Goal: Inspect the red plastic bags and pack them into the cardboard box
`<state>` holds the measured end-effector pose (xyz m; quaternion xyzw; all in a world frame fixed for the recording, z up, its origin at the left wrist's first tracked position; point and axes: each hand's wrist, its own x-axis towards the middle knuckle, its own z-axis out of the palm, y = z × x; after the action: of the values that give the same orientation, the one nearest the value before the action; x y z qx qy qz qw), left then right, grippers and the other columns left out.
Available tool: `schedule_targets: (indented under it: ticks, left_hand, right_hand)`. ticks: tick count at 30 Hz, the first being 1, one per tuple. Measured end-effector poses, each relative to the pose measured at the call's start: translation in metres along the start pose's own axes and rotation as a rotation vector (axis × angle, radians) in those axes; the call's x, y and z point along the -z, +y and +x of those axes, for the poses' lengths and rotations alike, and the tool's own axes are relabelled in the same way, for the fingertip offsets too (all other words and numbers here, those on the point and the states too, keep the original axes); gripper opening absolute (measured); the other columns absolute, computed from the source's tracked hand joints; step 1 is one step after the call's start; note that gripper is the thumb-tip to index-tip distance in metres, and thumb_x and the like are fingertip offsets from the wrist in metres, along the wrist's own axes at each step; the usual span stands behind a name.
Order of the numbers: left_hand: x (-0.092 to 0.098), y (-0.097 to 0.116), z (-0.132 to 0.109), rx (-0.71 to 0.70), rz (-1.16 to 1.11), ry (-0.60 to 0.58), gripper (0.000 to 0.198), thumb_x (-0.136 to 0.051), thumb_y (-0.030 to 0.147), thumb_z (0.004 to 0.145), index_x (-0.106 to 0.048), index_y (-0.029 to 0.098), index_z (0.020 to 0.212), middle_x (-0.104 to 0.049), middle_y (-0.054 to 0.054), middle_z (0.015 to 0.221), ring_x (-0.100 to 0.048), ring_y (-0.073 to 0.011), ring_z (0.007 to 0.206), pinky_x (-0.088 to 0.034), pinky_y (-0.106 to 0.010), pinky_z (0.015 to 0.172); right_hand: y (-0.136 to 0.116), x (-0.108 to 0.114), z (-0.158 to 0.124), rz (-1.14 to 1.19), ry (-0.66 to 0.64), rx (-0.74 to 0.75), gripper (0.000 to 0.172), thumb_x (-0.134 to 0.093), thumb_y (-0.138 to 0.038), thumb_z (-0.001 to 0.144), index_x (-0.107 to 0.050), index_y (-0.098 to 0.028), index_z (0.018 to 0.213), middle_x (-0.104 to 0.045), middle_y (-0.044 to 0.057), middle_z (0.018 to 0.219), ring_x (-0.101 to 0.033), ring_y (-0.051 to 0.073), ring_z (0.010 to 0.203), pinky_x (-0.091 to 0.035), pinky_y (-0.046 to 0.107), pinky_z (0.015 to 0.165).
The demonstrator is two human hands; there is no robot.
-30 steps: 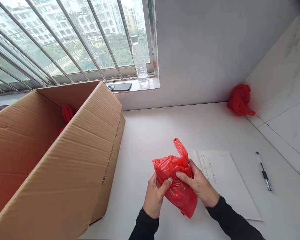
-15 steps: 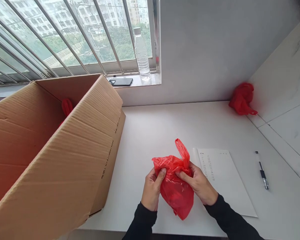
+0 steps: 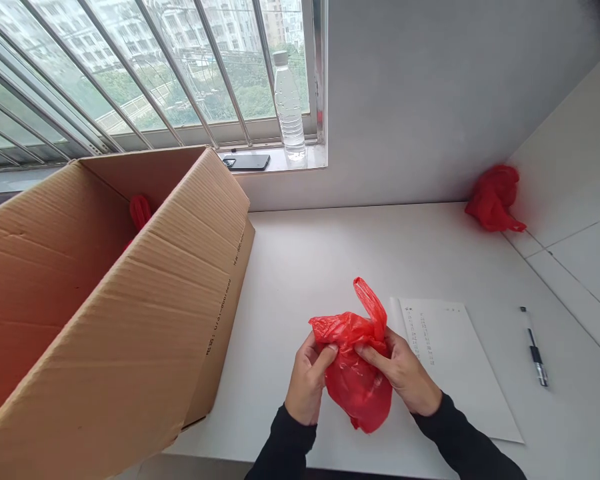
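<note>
The left hand has shifted left along the red bag, which it and the right hand pinch over the near side of the table, the thin plastic likely light, soft and slippery, best held at the gathered neck.

Translucent red bag, brown carton, white tiles, perhaps grey-veined.

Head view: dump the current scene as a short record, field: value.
left hand: pinching red bag, thumb on top
right hand: gripping same bag beside its raised handle loop
cardboard box: open-topped, left; red item inside
right side: paper with rows of marks, then pen
far right corner: another red bag
windowsill: phone, upright bottle
</note>
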<state>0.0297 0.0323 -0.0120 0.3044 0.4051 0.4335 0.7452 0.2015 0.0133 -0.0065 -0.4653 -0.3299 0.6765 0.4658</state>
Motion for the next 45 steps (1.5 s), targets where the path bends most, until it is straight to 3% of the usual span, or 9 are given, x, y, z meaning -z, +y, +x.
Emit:
schedule_targets:
  ticks: [4, 9, 15, 20, 26, 29, 32, 39, 45]
  left_hand:
    - [-0.001, 0.003, 0.0, 0.069, -0.045, 0.02, 0.039, -0.064, 0.041, 0.09, -0.067, 0.015, 0.118, -0.071, -0.014, 0.114, -0.066, -0.029, 0.104, -0.052, -0.037, 0.087]
    - [-0.001, 0.002, 0.0, 0.058, -0.06, 0.072, 0.038, -0.061, 0.042, 0.092, -0.068, 0.014, 0.116, -0.071, -0.013, 0.114, -0.065, -0.0275, 0.103, -0.052, -0.035, 0.085]
    - [0.002, -0.002, -0.002, 0.105, -0.079, 0.091, 0.048, -0.061, 0.05, 0.09, -0.065, 0.014, 0.123, -0.071, -0.014, 0.112, -0.064, -0.0297, 0.106, -0.052, -0.035, 0.082]
    - [0.002, -0.001, -0.003, 0.107, -0.12, 0.022, 0.046, -0.058, 0.048, 0.092, -0.064, 0.016, 0.124, -0.068, -0.015, 0.121, -0.061, -0.0299, 0.112, -0.053, -0.035, 0.084]
    - [0.006, -0.001, -0.001, 0.011, -0.143, 0.215, 0.04, -0.066, 0.044, 0.089, -0.065, 0.019, 0.12, -0.067, -0.013, 0.124, -0.062, -0.0293, 0.114, -0.053, -0.037, 0.09]
    - [0.006, 0.004, -0.004, 0.011, -0.119, 0.124, 0.041, -0.065, 0.044, 0.089, -0.063, 0.02, 0.123, -0.067, -0.013, 0.124, -0.062, -0.0301, 0.116, -0.053, -0.039, 0.092]
    - [0.006, 0.006, -0.006, -0.03, -0.042, -0.006, 0.048, -0.076, 0.033, 0.081, -0.061, 0.021, 0.125, -0.068, -0.013, 0.122, -0.063, -0.0307, 0.114, -0.051, -0.04, 0.096]
    - [0.009, 0.002, -0.002, -0.099, 0.006, 0.017, 0.043, -0.078, 0.025, 0.079, -0.06, 0.019, 0.118, -0.07, -0.011, 0.116, -0.065, -0.0272, 0.108, -0.049, -0.042, 0.098]
    - [0.002, 0.003, -0.009, 0.035, 0.024, -0.079, 0.044, -0.073, 0.036, 0.082, -0.062, 0.017, 0.12, -0.068, -0.016, 0.12, -0.063, -0.0333, 0.11, -0.055, -0.043, 0.086]
  right_hand:
    - [0.0, 0.0, 0.0, -0.028, 0.022, -0.005, 0.031, -0.075, -0.044, 0.084, -0.065, -0.021, 0.102, -0.071, 0.007, 0.102, -0.066, 0.027, 0.093, -0.054, 0.041, 0.087]
    - [0.0, -0.001, 0.0, -0.007, 0.003, 0.016, 0.037, -0.075, -0.044, 0.084, -0.064, -0.025, 0.115, -0.069, 0.006, 0.116, -0.064, 0.028, 0.105, -0.052, 0.042, 0.095]
    - [0.0, -0.001, 0.0, -0.038, 0.026, -0.007, 0.031, -0.076, -0.044, 0.083, -0.065, -0.02, 0.099, -0.072, 0.008, 0.098, -0.066, 0.027, 0.088, -0.053, 0.042, 0.084]
    - [0.001, -0.004, 0.0, -0.037, 0.074, 0.011, 0.032, -0.076, -0.047, 0.082, -0.065, -0.02, 0.097, -0.071, 0.006, 0.091, -0.065, 0.026, 0.085, -0.053, 0.041, 0.082]
    - [0.001, -0.009, -0.001, -0.034, 0.057, 0.014, 0.042, -0.073, -0.055, 0.081, -0.062, -0.024, 0.106, -0.069, 0.005, 0.099, -0.064, 0.025, 0.088, -0.055, 0.038, 0.081]
    - [0.003, -0.006, 0.001, -0.058, 0.015, 0.022, 0.034, -0.069, -0.053, 0.086, -0.062, -0.023, 0.1, -0.067, 0.003, 0.092, -0.062, 0.022, 0.083, -0.053, 0.034, 0.077]
    - [0.001, -0.004, 0.002, -0.014, 0.023, 0.04, 0.033, -0.067, -0.052, 0.088, -0.061, -0.024, 0.105, -0.068, 0.005, 0.102, -0.064, 0.023, 0.089, -0.053, 0.035, 0.082]
    - [-0.005, -0.001, 0.0, -0.045, -0.126, -0.012, 0.042, -0.071, -0.044, 0.088, -0.055, -0.025, 0.121, -0.065, 0.006, 0.117, -0.064, 0.025, 0.101, -0.052, 0.04, 0.093]
    - [-0.001, -0.001, 0.003, -0.03, -0.017, 0.049, 0.033, -0.069, -0.046, 0.089, -0.058, -0.023, 0.11, -0.068, 0.006, 0.107, -0.065, 0.023, 0.093, -0.053, 0.037, 0.085]
